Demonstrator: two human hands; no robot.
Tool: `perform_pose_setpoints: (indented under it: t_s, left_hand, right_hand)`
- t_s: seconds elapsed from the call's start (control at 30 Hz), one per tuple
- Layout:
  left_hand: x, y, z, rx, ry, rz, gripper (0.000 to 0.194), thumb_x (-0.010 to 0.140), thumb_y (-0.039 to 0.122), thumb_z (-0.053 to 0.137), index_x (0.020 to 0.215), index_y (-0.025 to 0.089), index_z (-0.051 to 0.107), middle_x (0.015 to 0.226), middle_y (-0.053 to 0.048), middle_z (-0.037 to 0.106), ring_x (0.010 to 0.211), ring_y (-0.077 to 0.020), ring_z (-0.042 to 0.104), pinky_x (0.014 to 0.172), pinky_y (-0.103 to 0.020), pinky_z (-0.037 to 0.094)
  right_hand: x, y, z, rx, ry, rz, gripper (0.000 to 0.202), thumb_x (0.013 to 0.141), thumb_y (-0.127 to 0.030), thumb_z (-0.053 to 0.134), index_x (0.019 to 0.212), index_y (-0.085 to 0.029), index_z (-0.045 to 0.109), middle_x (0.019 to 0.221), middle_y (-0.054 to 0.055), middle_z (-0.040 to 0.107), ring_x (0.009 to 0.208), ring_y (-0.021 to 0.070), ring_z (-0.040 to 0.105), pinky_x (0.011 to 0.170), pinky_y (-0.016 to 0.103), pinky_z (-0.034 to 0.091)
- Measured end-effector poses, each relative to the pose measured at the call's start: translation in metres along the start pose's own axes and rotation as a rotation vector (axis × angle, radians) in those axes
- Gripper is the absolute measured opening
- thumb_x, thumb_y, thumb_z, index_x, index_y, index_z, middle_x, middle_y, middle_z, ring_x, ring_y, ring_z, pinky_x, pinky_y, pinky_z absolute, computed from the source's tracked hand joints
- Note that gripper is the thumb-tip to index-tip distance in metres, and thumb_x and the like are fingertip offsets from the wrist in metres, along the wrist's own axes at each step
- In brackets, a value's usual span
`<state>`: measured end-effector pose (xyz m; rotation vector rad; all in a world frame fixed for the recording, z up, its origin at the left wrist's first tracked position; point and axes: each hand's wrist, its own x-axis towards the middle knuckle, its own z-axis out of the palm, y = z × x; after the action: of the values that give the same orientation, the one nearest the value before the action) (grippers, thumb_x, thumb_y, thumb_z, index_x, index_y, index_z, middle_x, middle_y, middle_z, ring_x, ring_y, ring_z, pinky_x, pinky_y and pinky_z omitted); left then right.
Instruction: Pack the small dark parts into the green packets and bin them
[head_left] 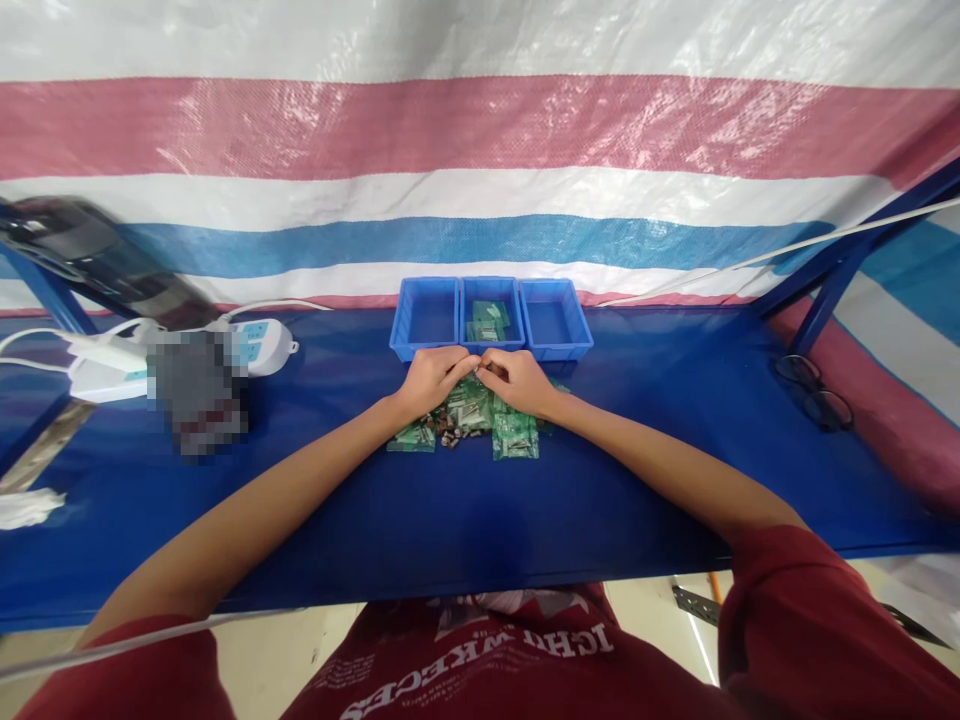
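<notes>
My left hand point(436, 378) and my right hand point(519, 380) meet in front of the blue bins, with thumbs and forefingers pinched together. Whatever is between their fingertips is too small and covered to make out. Just under them lies a pile of green see-through packets point(469, 410) with pale, narrow pieces inside. One packet point(516, 438) lies below my right hand, another point(412, 437) below my left wrist. Small brown and silver pieces point(450, 432) are scattered loose among the packets. Behind my hands, the middle blue bin point(491, 287) has several green packets in it.
A left blue bin point(425, 352) and a right blue bin point(559, 352) flank the middle one. On the table point(480, 520) are a white power strip point(274, 345) with cables, a blurred-out dark object point(199, 390) and eyeglasses point(816, 390). Striped sheeting point(480, 130) hangs behind.
</notes>
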<state>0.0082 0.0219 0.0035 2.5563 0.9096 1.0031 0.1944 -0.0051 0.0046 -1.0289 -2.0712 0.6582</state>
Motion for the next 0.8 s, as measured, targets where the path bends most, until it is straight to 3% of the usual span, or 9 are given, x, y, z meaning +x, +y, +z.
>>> perform_pose_setpoints:
  t_s: [0.4,0.67,0.8]
  left_hand:
    - [0.0039,0.0037,0.0039,-0.024,-0.009,-0.037,0.045,0.097,0.038,0.039,0.059,0.014,0.049,0.055,0.001,0.048,0.052,-0.0089,0.043,0.055,-0.023,0.031]
    - [0.0014,0.0063,-0.0004,0.003,-0.013,-0.040,0.043,0.096,0.035,0.040,0.059,0.015,0.047,0.054,0.002,0.045,0.051,-0.0089,0.042,0.053,-0.023,0.030]
    - [-0.0010,0.0039,-0.0024,0.014,-0.019,-0.048,0.039,0.096,0.035,0.041,0.065,0.015,0.054,0.058,0.002,0.051,0.054,-0.0093,0.047,0.055,-0.022,0.034]
  right_hand:
    - [-0.0016,0.0049,-0.0025,-0.034,-0.011,-0.006,0.018,0.086,-0.026,0.051,0.071,-0.016,0.050,0.052,-0.006,0.041,0.049,0.0080,0.036,0.054,0.023,0.026]
    - [-0.0022,0.0013,0.0002,-0.039,-0.018,0.012,0.018,0.086,-0.025,0.051,0.071,-0.016,0.051,0.051,-0.006,0.043,0.047,0.0078,0.038,0.054,0.022,0.026]
    - [-0.0007,0.0001,0.0027,-0.043,-0.016,0.011,0.018,0.087,-0.026,0.049,0.072,-0.016,0.051,0.051,-0.006,0.042,0.047,0.0083,0.038,0.054,0.022,0.026]
